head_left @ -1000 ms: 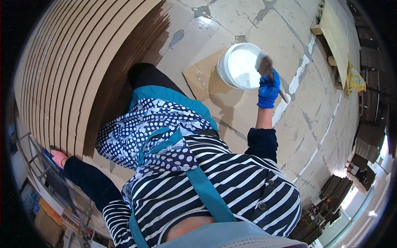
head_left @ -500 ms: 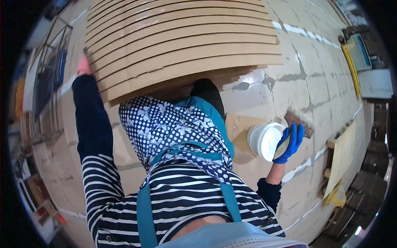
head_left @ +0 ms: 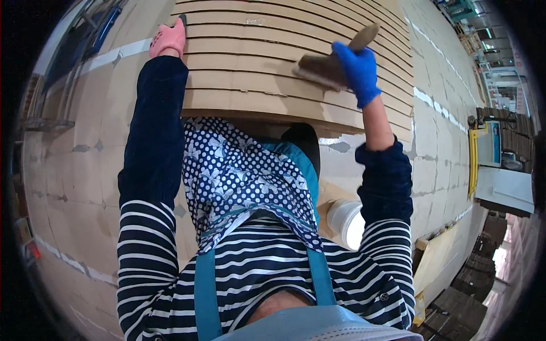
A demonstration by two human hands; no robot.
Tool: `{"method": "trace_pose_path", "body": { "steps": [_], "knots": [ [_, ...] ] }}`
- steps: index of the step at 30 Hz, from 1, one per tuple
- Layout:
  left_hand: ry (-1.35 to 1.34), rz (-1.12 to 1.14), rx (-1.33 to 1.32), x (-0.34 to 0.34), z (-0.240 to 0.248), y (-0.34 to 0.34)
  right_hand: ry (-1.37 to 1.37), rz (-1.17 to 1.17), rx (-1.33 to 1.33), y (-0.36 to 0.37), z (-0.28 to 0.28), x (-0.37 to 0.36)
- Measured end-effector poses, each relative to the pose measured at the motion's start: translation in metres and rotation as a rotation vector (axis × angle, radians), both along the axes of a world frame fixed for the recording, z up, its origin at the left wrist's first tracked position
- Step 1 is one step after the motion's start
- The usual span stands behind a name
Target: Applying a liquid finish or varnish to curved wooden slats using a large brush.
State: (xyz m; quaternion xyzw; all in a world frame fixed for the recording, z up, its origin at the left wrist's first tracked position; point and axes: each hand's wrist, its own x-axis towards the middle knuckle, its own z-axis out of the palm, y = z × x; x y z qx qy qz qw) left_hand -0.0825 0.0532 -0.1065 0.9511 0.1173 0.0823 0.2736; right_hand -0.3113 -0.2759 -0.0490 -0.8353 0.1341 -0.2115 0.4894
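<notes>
Overlapping brown cardboard sheets (head_left: 239,79) lie fanned in a stack before me, their long edges forming stepped rows. At the stack's left edge is my left hand (head_left: 169,41) in a pink glove, closed against the sheets' side; some of its fingers are hidden. My right hand (head_left: 359,71), in a blue glove, grips a wide flat brush (head_left: 321,69) with a wooden handle. Its pale bristles are at the sheets' surface, right of the middle, where a darker patch shows. Beside my right upper arm stands a white bucket (head_left: 341,219), partly covered by the sleeve, with white content inside.
The bucket stands on a piece of cardboard (head_left: 327,190) on the worn tiled floor (head_left: 85,176). A yellow-framed cart (head_left: 473,162) and a white box (head_left: 505,187) are at the right. Stacked dark boards (head_left: 483,250) lie at the lower right, a metal frame at the far left.
My right hand has carried the brush from beside the bucket up and over the cardboard sheets. The view has shifted, and my left hand is still at the stack's left edge.
</notes>
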Motion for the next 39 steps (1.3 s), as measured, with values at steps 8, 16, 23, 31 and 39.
{"method": "trace_pose_path", "body": {
  "steps": [8, 16, 23, 31, 39],
  "knots": [
    [0.039, -0.001, 0.001, -0.011, 0.014, -0.001, -0.149, 0.165, -0.044, 0.004, 0.032, 0.091],
    [-0.022, -0.001, -0.042, -0.006, -0.005, 0.007, 0.031, 0.253, -0.011, 0.081, -0.001, 0.041],
    [0.100, -0.062, -0.081, -0.010, 0.013, 0.003, -0.238, 0.358, -0.047, 0.074, 0.037, 0.109],
    [0.096, -0.037, -0.078, -0.020, 0.011, 0.009, -0.137, 0.359, -0.526, 0.115, 0.003, 0.047],
    [0.025, -0.041, -0.081, -0.014, 0.015, 0.001, -0.231, 0.185, -0.772, 0.085, 0.053, 0.131]
  ]
}}
